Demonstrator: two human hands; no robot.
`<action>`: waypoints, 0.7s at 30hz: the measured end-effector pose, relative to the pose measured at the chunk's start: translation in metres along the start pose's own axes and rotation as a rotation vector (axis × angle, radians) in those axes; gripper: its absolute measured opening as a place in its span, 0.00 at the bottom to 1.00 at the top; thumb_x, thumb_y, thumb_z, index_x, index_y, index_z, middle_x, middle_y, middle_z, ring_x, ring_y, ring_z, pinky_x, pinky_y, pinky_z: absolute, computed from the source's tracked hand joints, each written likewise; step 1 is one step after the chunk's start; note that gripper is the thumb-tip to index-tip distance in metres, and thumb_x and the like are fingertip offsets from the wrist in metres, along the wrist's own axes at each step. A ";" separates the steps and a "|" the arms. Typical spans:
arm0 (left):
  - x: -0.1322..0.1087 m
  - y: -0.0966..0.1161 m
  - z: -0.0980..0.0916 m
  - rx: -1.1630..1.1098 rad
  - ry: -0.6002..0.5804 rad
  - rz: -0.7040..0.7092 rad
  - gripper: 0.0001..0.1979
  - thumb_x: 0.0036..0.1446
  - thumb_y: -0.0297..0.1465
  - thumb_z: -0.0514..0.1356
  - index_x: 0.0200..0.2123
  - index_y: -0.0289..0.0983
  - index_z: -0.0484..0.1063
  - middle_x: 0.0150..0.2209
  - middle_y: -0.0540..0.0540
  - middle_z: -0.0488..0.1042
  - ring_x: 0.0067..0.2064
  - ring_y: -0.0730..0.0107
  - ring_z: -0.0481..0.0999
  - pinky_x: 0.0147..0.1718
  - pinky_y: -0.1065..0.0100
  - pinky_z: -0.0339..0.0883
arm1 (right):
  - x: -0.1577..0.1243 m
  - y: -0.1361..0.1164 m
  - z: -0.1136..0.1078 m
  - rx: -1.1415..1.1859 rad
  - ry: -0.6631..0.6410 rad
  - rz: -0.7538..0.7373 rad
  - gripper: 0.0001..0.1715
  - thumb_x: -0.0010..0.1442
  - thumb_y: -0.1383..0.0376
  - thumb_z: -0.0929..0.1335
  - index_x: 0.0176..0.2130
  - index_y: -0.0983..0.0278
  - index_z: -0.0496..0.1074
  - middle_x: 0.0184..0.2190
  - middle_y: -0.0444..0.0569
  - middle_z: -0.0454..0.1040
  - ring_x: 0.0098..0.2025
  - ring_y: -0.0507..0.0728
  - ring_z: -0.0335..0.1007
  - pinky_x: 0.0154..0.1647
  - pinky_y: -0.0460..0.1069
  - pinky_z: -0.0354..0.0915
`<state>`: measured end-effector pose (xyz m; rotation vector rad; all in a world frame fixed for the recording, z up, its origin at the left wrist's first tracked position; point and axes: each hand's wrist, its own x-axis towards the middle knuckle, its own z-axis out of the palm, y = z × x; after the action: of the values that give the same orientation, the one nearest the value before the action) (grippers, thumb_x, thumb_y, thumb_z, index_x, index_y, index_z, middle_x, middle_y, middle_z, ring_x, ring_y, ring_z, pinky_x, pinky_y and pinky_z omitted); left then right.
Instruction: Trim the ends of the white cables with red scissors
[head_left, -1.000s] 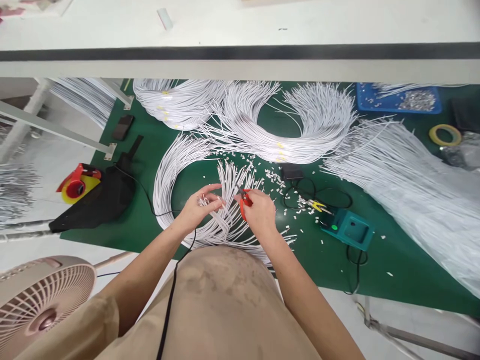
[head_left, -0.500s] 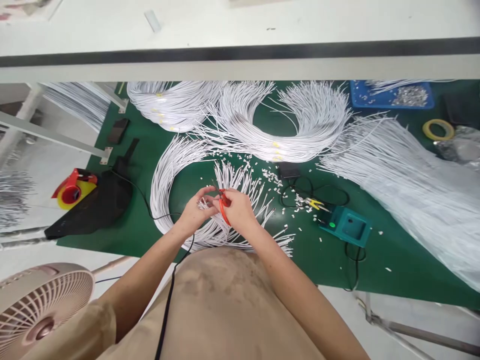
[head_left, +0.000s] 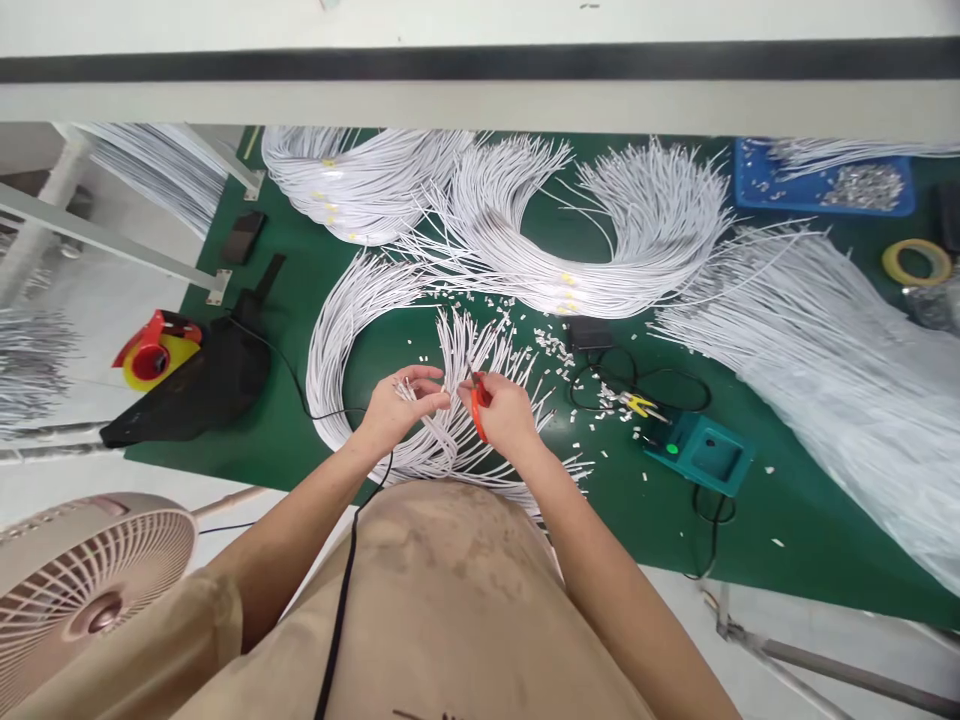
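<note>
My left hand (head_left: 401, 408) is closed on a small bunch of white wires (head_left: 414, 393), pinching their ends between thumb and fingers. My right hand (head_left: 504, 410) grips red-handled cutters (head_left: 477, 405), their tip pointing up and slightly apart from the wire ends. Both hands hover over a curved bundle of white wires (head_left: 352, 310) lying on the green mat (head_left: 615, 520). Small white cut-off bits (head_left: 555, 345) are scattered around it.
More white wire bundles (head_left: 637, 220) cover the back and right of the mat. A teal device (head_left: 701, 452) with black cable and yellow cutters (head_left: 639, 404) lie to the right. A red tape dispenser (head_left: 154, 350), black pouch (head_left: 195, 385), fan (head_left: 82, 590), blue tray (head_left: 825, 180) and tape roll (head_left: 915, 262) are around.
My right hand brought the cutters left to the wire ends held by my left hand, then drew back slightly to the right. The camera tilted a little.
</note>
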<state>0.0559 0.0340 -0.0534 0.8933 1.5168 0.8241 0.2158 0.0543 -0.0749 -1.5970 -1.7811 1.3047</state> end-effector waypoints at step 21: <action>0.001 0.000 0.001 0.155 0.054 0.050 0.11 0.40 0.34 0.65 0.28 0.34 0.73 0.25 0.47 0.74 0.27 0.70 0.71 0.27 0.70 0.61 | -0.007 -0.010 -0.011 -0.694 -0.125 -0.126 0.12 0.56 0.62 0.63 0.31 0.64 0.73 0.31 0.52 0.74 0.36 0.57 0.69 0.37 0.49 0.58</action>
<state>0.0564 0.0353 -0.0542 1.0329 1.6281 0.7799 0.2206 0.0526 -0.0595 -1.7054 -2.5506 0.7716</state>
